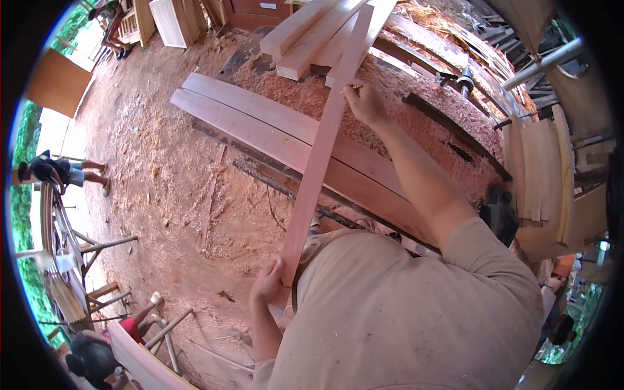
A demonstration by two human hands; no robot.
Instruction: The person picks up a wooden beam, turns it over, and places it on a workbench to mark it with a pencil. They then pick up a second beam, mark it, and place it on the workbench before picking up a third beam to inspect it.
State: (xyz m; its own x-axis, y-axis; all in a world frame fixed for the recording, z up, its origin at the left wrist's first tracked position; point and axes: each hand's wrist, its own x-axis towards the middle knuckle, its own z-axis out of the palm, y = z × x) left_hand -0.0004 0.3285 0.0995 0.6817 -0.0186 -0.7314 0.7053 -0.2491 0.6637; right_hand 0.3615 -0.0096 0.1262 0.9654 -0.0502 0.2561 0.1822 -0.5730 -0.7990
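Note:
A long reddish plank slants from my body up toward the timber stack, lying across two boards side by side. My left hand is closed around its near end, low beside my shirt. Farther up, my right hand is at the plank's right edge, fingers pinched on a thin yellowish stub that looks like a pencil. The two boards, one nearer and one farther, rest on a low dark support with a narrow gap between them.
Thick squared timbers are stacked at the top. Wood shavings cover the ground. A curved dark strip lies right of my arm, near upright boards. One person stands at left; another is at lower left near wooden trestles.

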